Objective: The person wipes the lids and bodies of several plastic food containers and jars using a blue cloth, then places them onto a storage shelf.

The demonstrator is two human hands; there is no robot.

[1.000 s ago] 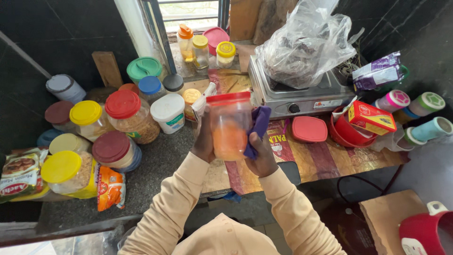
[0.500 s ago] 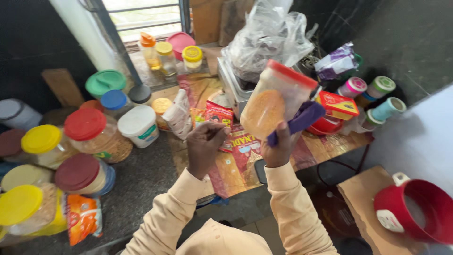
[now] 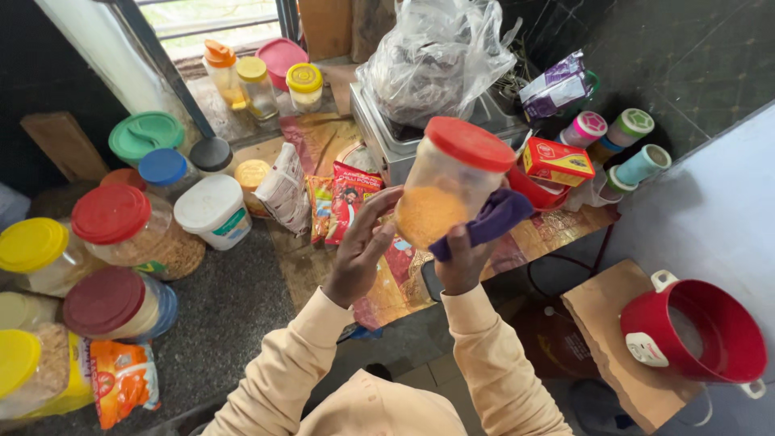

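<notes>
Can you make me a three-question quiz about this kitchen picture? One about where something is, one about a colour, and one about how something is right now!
1. Where is the purple cloth?
A. hanging at the window
B. in the right hand, against the jar
C. on the floor

2. What colour is the lid of the held jar?
A. red
B. green
C. yellow

3. How is the held jar right now?
A. standing flat on the counter
B. open with its lid off
C. lifted and tilted, lid on

Answers:
1 B: the right hand's fingers press the cloth to the jar's side.
2 A: its lid is plainly red.
3 C: both hands, the left hand too, hold it up above the counter, leaning over, with the lid on.
</notes>
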